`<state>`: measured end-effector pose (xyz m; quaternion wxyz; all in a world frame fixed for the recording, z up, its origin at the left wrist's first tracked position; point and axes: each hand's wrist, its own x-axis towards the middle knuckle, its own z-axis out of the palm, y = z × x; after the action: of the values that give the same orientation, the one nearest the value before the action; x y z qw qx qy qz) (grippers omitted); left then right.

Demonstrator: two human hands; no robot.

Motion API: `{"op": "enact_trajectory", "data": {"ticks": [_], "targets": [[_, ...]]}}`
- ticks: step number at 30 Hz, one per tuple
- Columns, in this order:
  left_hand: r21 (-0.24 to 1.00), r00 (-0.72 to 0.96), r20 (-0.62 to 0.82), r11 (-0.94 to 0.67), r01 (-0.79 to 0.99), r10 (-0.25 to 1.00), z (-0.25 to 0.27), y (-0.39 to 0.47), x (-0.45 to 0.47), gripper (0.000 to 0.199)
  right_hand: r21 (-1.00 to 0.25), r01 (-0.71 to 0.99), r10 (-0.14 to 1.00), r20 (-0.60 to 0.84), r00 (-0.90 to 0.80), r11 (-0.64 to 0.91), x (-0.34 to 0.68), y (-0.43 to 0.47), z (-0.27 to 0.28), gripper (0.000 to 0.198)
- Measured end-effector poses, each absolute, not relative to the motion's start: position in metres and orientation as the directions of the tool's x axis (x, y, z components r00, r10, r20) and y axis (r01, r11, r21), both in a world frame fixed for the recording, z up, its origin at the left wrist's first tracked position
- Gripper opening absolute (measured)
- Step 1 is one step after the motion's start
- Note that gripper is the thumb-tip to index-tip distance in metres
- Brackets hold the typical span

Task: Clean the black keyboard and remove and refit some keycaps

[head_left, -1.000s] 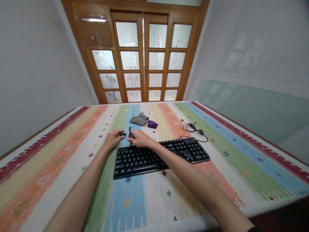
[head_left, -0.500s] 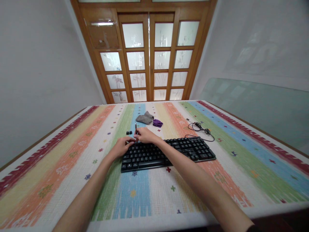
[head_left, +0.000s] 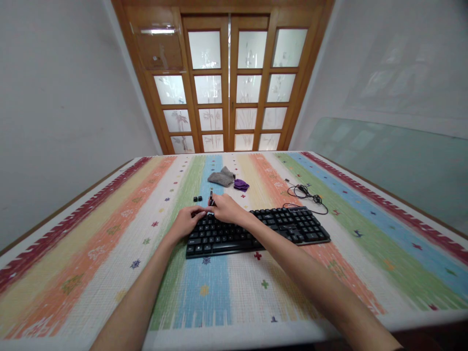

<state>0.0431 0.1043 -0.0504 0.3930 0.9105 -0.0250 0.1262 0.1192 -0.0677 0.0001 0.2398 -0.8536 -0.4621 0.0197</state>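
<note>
A black keyboard (head_left: 234, 243) lies slightly aslant on the striped tablecloth. My left hand (head_left: 187, 222) grips its far left corner, with the fingers bent over the edge and the thumb toward my other hand. Over the upper left keys, my right hand (head_left: 225, 208) is closed on a slim, dark pen-like tool (head_left: 211, 195) with a shiny upper end. The tool's lower end and the keys under it are hidden by my fingers. Just beyond the keyboard, two loose black keycaps (head_left: 198, 199) sit side by side on the cloth.
A grey cloth (head_left: 221, 178) and a small purple cloth (head_left: 241, 185) lie behind the keyboard. Its coiled black cable (head_left: 305, 193) rests at the far right. The tablecloth (head_left: 109, 263) reaches toward wooden glass doors (head_left: 228, 87), with walls on both sides.
My right hand has turned slightly, and the tool's upper end has shifted with it. My left hand stays at the keyboard's corner. The whole view has moved a little.
</note>
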Motion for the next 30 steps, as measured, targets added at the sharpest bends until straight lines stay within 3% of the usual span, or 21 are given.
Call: {"op": "enact_trajectory", "data": {"ticks": [18, 30], "targets": [[0.700, 0.964, 0.264, -0.695, -0.167, 0.034, -0.047, 0.099, 0.040, 0.033, -0.571, 0.691, 0.810, 0.075, 0.581, -0.443, 0.147, -0.052, 0.000, 0.016], [0.725, 0.950, 0.302, -0.665, -0.178, 0.075, -0.040, 0.091, 0.036, 0.034, -0.575, 0.742, 0.797, 0.239, 0.554, -0.344, 0.138, -0.068, 0.020, 0.006]]}}
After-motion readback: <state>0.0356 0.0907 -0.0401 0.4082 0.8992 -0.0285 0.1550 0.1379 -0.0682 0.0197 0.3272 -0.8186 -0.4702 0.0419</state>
